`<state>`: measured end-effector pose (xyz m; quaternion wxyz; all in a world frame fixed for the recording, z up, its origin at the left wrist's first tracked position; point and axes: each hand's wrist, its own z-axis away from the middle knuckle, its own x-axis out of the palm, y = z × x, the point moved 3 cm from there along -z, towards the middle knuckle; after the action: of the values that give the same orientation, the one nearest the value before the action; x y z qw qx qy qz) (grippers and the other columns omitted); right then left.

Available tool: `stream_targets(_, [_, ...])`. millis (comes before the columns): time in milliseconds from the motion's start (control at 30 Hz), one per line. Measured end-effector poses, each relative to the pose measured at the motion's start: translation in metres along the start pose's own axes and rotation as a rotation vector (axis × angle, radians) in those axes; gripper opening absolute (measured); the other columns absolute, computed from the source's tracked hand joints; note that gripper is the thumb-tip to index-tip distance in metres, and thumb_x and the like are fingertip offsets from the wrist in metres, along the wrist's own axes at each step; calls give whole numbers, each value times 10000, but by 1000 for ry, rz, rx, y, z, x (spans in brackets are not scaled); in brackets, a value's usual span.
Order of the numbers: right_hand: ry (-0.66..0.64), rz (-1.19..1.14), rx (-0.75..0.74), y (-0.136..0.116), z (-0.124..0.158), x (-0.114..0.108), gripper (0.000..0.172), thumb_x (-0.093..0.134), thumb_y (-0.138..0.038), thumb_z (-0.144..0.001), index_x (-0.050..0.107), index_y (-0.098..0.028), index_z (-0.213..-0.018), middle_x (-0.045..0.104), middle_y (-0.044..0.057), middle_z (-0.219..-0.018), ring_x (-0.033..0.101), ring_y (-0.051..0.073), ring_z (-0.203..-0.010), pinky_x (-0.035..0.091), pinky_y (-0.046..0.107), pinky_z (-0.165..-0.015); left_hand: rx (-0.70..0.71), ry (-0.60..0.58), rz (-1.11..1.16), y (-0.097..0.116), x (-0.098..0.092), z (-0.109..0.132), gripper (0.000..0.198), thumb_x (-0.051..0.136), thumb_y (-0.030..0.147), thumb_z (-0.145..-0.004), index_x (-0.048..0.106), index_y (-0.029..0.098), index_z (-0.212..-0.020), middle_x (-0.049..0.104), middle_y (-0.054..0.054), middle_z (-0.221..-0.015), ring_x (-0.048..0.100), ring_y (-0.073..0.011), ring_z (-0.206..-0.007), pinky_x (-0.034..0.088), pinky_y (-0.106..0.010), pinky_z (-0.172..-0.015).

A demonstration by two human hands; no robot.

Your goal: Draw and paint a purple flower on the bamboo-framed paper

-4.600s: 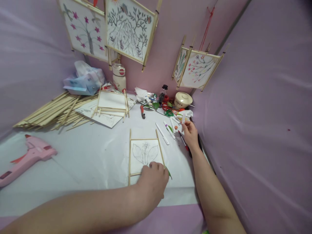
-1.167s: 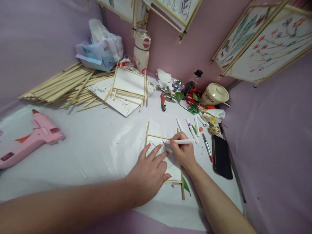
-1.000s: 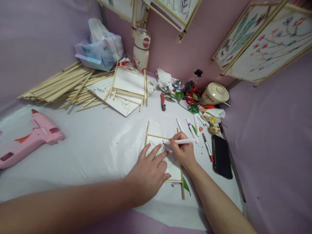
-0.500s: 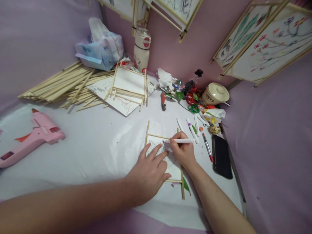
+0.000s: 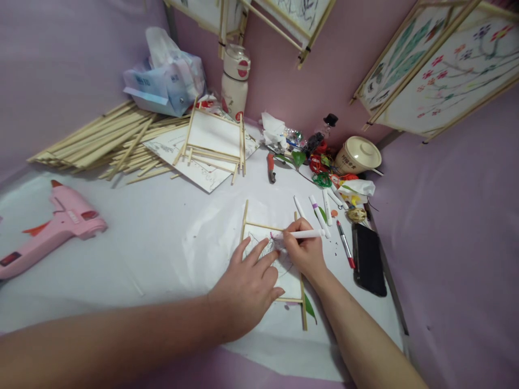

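Observation:
A white sheet (image 5: 291, 283) with thin line drawing on it lies in a frame of light wooden sticks (image 5: 264, 225). My left hand (image 5: 252, 283) rests flat on this sheet, fingers spread, covering part of the drawing. Pinched in my right hand (image 5: 305, 247) is a white marker (image 5: 305, 234), its tip at a small pink mark near the top of the drawing. A green leaf (image 5: 310, 309) sticks out from beneath the frame's lower right corner.
A pink glue gun (image 5: 67, 224) lies at left, below a pile of wooden sticks (image 5: 89, 140). Another stick frame (image 5: 214, 132) sits further back. Loose markers (image 5: 319, 216), a red-capped pen (image 5: 345, 244) and a black phone (image 5: 368, 260) lie at right. Painted lanterns (image 5: 454, 70) hang above.
The pink mark at the marker's tip looks slightly larger. Both hands stay in nearly the same place, and the view has shifted very slightly.

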<state>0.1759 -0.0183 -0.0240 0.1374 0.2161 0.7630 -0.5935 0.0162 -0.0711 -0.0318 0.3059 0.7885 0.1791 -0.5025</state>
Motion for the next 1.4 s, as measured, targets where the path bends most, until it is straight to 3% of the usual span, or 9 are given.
stream_targets(1400, [23, 14, 2, -1, 1, 0, 160, 569, -201, -806, 475, -224, -678, 463, -59, -577, 442, 115, -532, 362, 257, -517, -5, -15, 5, 0, -2, -1, 302, 471, 402, -964, 645, 169, -880, 605, -82, -1333, 398, -320, -1371, 186, -548, -1139])
